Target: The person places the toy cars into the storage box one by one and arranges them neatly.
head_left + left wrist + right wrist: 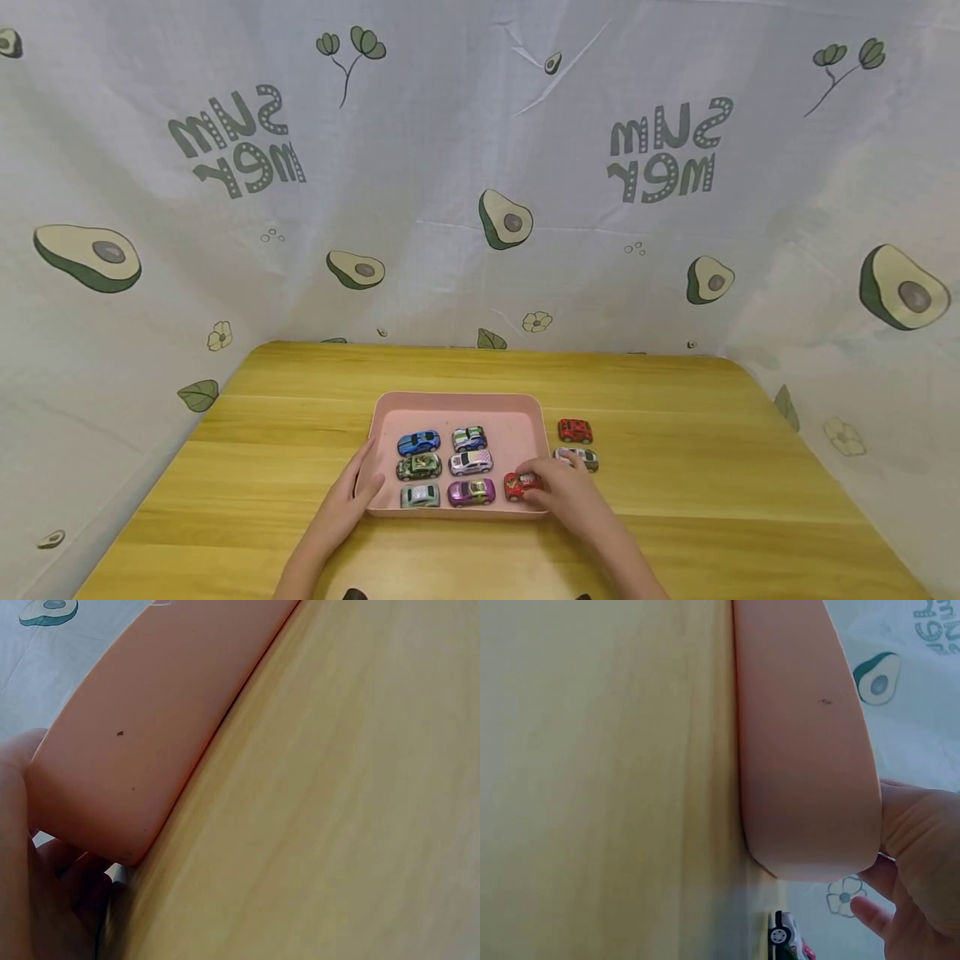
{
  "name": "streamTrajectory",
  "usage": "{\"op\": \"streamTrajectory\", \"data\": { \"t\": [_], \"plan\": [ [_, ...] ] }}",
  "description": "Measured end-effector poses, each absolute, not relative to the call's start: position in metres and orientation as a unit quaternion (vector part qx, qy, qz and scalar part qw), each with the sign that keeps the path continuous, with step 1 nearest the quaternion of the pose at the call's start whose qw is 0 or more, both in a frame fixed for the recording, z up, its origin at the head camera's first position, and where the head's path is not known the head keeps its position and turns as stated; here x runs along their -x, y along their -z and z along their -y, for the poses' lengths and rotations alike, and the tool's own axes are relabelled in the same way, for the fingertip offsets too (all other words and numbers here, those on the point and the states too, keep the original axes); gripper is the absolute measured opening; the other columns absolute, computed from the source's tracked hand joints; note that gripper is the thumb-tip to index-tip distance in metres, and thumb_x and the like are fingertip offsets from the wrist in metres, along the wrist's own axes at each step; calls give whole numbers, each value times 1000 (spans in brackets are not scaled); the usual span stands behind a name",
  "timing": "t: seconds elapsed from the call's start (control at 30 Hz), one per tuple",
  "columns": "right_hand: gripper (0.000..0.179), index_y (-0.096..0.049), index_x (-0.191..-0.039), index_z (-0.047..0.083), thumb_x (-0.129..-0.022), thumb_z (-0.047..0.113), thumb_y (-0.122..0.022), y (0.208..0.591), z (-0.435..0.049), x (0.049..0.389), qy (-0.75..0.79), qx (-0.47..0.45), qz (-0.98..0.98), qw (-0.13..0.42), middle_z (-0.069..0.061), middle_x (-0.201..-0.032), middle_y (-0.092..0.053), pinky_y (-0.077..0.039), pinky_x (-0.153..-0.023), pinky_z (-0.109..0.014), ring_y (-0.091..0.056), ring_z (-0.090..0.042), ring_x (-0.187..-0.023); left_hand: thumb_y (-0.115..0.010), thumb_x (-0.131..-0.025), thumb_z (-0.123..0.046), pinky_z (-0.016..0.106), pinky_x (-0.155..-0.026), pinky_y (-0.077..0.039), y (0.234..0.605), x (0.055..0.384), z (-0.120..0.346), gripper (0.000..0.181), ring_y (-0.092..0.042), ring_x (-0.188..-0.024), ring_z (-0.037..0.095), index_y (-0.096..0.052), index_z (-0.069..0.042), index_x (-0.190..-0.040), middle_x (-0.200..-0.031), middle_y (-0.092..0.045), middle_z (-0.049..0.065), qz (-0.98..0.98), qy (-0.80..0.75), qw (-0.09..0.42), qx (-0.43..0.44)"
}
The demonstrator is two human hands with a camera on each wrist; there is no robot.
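A pink tray (pixel 457 514) lies on the table, with toy cars inside. My left hand (pixel 348 492) grips its left wall, thumb over the rim and fingers outside. That grip shows at the tray's corner in the left wrist view. At the tray's front right, my right hand (pixel 573 492) pinches a red toy car (pixel 513 487), partly covered by the fingers. Left of it are a purple car (pixel 471 492), a white-and-pink car (pixel 470 462) and a white-and-green car (pixel 468 438). A blue car (pixel 418 442), a camouflage car (pixel 418 467) and a pale car (pixel 420 496) form the left column.
Outside the tray on the right stand a red spotted car (pixel 575 430) and a white-and-dark-green car (pixel 588 459), the latter partly behind my right hand. The wooden table (pixel 675 433) meets a hanging cloth (pixel 435 167) printed with avocados at the back and sides.
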State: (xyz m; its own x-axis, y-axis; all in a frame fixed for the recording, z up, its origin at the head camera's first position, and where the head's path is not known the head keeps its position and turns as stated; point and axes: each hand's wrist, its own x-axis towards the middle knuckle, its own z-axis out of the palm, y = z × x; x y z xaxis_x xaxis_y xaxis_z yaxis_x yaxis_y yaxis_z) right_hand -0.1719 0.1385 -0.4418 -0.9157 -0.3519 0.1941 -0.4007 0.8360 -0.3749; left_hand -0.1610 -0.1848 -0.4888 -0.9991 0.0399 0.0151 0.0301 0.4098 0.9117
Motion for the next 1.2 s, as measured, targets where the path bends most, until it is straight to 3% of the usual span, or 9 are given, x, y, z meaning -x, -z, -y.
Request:
{"op": "streamTrajectory", "data": {
  "t": [0.2, 0.83, 1.2],
  "plan": [
    [11, -67, -84, 17, -73, 19, -71, 441, -136, 173, -193, -212, 957, 50, 3, -88, -70, -33, -101, -51, -64, -14, -89, -50, -92, -36, 56, -112, -16, 489, 161, 184, 61, -17, -138, 37, -24, -19, -145, -150, -22, 14, -841, -541, 1, -24],
    [10, -66, -84, 19, -75, 22, -70, 440, -138, 174, -185, -213, 959, 30, 4, -86, -69, -34, -100, -51, -63, -13, -85, -50, -93, -34, 56, -112, -15, 487, 160, 184, 61, -16, -138, 37, -23, -18, -145, -151, -20, 15, -840, -542, 0, -28],
    [21, -66, -97, 15, -78, 21, -68, 439, -142, 175, -220, -215, 951, 5, 1, -98, -69, -30, -103, -55, -63, -19, -96, -50, -92, -36, 56, -111, -16, 486, 160, 184, 61, -17, -138, 37, -24, -18, -145, -150, -22, 15, -845, -534, -2, -24]
  ]
}}
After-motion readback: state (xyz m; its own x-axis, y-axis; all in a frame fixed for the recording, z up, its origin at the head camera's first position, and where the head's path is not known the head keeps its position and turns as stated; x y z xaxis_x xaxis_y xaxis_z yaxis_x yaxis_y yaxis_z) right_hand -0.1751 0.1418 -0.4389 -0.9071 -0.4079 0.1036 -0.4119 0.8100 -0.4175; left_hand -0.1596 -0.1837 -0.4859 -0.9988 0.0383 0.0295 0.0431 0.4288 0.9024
